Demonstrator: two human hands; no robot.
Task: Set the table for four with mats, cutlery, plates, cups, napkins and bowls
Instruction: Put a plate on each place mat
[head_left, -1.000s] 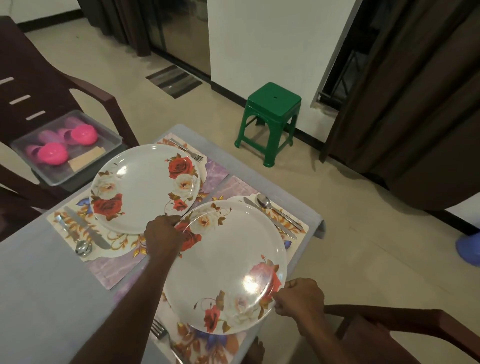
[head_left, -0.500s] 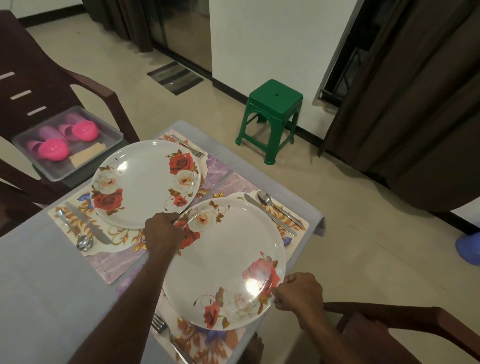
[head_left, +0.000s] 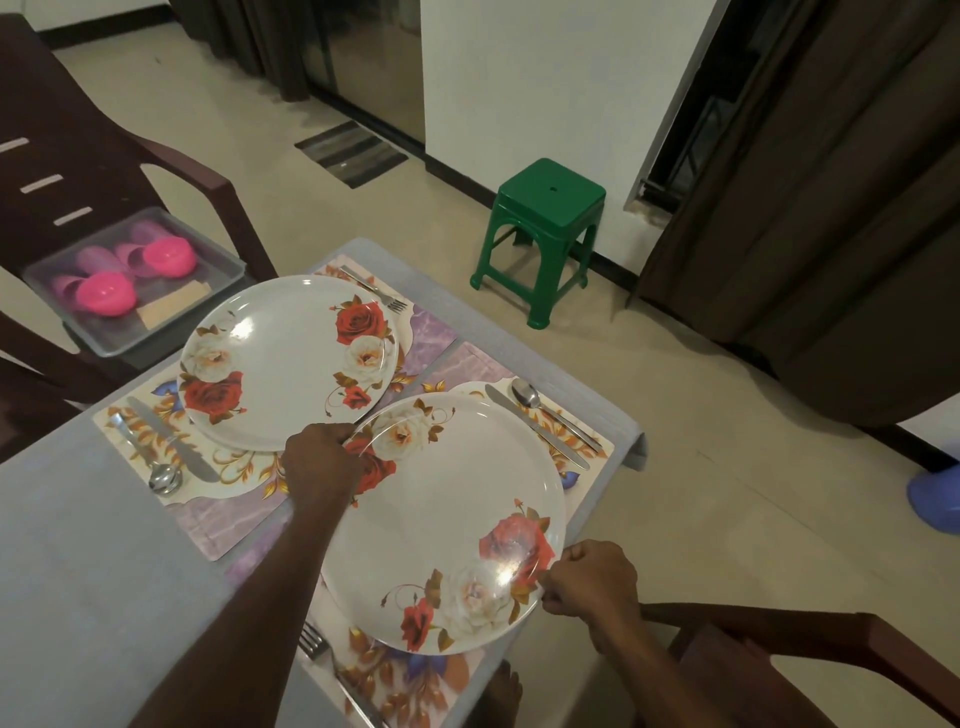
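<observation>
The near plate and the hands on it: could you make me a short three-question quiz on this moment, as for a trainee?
1. True or false: both hands hold the near plate by its rim.
2. Which lies on the mat just right of that plate? A) knife and spoon B) cup C) napkin
3. Fill in: the pink bowls sit in a clear ___ on the chair.

Key:
1. True: the left hand holds the far rim, the right hand the near one.
2. A: the knife and the spoon.
3. Tray.
</observation>
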